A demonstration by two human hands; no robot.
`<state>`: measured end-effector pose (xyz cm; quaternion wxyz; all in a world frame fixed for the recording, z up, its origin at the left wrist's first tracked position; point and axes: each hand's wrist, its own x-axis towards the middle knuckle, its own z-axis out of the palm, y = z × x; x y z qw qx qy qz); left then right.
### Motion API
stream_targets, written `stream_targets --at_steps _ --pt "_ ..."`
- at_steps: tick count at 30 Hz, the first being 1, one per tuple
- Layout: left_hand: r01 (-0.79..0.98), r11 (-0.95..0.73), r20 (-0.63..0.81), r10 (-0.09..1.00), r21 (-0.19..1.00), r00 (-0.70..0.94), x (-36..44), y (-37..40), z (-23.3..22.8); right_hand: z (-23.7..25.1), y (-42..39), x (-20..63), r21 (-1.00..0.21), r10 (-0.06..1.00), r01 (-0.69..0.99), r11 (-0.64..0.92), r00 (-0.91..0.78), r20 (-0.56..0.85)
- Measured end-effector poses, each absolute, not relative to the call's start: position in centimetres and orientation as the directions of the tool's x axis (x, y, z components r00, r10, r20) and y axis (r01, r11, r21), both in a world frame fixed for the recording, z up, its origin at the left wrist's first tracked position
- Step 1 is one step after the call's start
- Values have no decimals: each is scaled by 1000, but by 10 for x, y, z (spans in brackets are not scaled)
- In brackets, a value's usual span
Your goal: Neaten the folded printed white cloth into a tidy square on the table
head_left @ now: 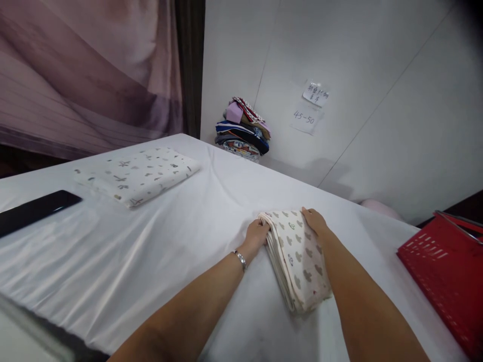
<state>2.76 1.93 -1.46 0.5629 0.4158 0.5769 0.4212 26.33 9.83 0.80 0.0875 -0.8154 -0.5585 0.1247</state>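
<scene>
My left hand [257, 234] rests against the left edge of a folded cream cloth [298, 259] printed with small grey shapes, fingers curled against its layered side, a silver bracelet [240, 260] on that wrist. My right hand [315, 221] lies flat on the far right corner of the same cloth, fingers spread and pressing down, so neither grip is closed around it; both are open against the fabric. The cloth sits on the white-sheeted surface [169, 236] right in front of me, toward its right half. Far to the left lies another folded cloth [138, 173], white with scattered small prints, and a black flat object [35, 211] near the left edge. A stack of colourful folded fabrics [243, 129] stands against the wall at the far corner. A red plastic basket [447, 274] sits at the right, well apart from the cloth. Two paper notes [311, 105] are stuck on the wall.
</scene>
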Motion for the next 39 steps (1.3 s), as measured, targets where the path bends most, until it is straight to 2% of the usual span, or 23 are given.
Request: stream_targets --at_steps 9,18,24,29,35,39 --pt "43 258 -248 957 965 -152 24 18 -24 1 97 251 -210 908 885 -415 416 -39" --pt "55 323 -322 946 945 -30 21 20 -11 10 83 266 -203 926 907 -370 344 -154" --pt "69 304 -308 949 950 62 16 14 -6 19 31 287 -208 934 916 -344 310 -178" --pt "84 277 -287 946 957 148 13 3 -1 20 -17 304 -253 911 878 -406 366 -190" --pt "226 190 -208 976 955 62 22 -16 -7 17 -35 307 -245 908 878 -412 371 -197" --pt "274 119 -143 987 954 68 28 -27 -6 12 -32 302 -211 899 876 -434 406 -164"
